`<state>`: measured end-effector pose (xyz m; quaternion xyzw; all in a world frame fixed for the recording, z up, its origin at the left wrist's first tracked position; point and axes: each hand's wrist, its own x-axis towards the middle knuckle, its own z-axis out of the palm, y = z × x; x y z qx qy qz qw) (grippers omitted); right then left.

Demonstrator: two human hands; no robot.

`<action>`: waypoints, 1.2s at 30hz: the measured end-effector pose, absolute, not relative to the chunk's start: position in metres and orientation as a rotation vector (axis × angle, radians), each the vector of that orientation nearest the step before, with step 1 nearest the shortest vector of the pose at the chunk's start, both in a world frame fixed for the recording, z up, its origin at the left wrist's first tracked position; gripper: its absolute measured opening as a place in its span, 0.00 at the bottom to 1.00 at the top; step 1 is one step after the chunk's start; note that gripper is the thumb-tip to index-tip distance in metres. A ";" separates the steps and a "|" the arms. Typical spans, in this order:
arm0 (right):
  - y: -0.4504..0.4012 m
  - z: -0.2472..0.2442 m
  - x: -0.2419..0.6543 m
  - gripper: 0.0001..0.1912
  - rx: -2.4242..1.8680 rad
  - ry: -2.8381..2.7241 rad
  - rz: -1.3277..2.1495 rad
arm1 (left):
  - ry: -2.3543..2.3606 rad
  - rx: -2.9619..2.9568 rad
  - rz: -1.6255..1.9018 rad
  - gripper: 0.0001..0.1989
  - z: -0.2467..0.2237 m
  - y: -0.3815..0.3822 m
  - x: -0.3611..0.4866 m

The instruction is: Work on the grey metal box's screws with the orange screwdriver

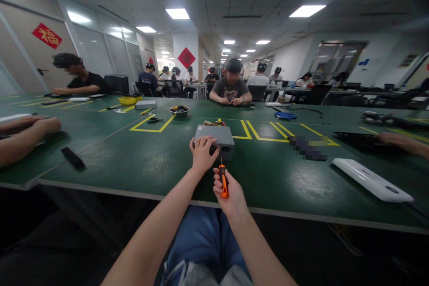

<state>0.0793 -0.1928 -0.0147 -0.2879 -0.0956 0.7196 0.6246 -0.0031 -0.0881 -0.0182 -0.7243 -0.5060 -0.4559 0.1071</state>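
Observation:
A grey metal computer power supply [217, 133] sits on the green table in front of me, with a bundle of coloured wires [214, 123] at its far side. My left hand [202, 154] grips its near left part, fingers bent over the top edge and thumb at the front face. In my right hand [231, 192] is an orange and black screwdriver [223, 182], held by the handle. Its thin shaft points up and away from me, the tip at the unit's front face beside my left thumb. Whether the tip sits in a screw is too small to tell.
Beyond the unit stands a metal bowl [179, 112] of small parts, with scissors [154, 120] nearby. A dark block [73, 158] lies left. On the right are a white elongated device [372, 179] and a co-worker's hand [392, 140]. Another person [231, 87] sits opposite.

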 end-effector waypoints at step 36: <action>-0.190 -0.013 0.076 0.13 -0.633 -0.180 1.635 | -1.483 -2.118 -1.341 0.13 -0.019 -0.088 -0.002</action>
